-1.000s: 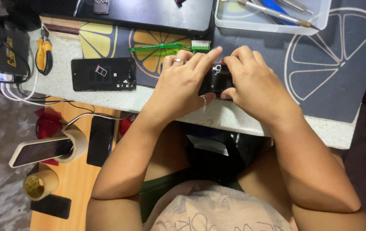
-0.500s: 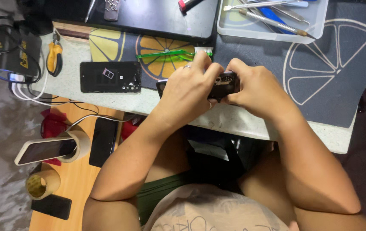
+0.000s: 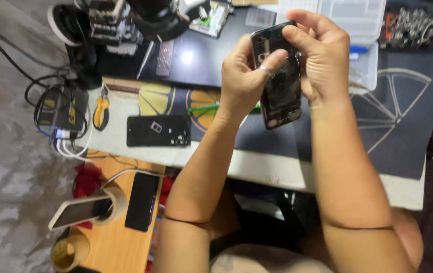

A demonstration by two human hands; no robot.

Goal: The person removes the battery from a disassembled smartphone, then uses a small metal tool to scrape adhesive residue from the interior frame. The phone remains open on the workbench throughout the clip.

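Phone (image 3: 280, 83), black and glossy, sits raised above the counter (image 3: 257, 169) between both of my hands, standing roughly upright in the view with its lower end tilted a little to the right. My left hand (image 3: 244, 76) is closed on its left edge, thumb laid across the dark back, a ring showing on one finger. My right hand (image 3: 322, 55) is wrapped over the top right corner, fingers (image 3: 302, 33) curled down onto the upper edge, so both hands are clamped on the same phone. Its surface looks scuffed or cracked, though motion blur keeps me from telling which.

Just below the phone lies a dark mat (image 3: 393, 126) printed with citrus slices, spread across the right part of the counter. A green toothbrush (image 3: 204, 107) rests on that mat beside my left wrist. Left of it a second black phone (image 3: 158, 131) lies flat on the counter, well apart from the hands. Further left are yellow-handled pliers (image 3: 100, 112) and a black charger box (image 3: 57, 112) with white cables trailing off. At the far side a clear plastic tray (image 3: 363, 30) stands behind my right hand, next to a dark board (image 3: 196, 60). Nearer me, on a lower wooden shelf (image 3: 118, 247), another dark phone (image 3: 142, 202) lies flat, and a light phone (image 3: 81, 212) leans on a tape roll (image 3: 118, 198).
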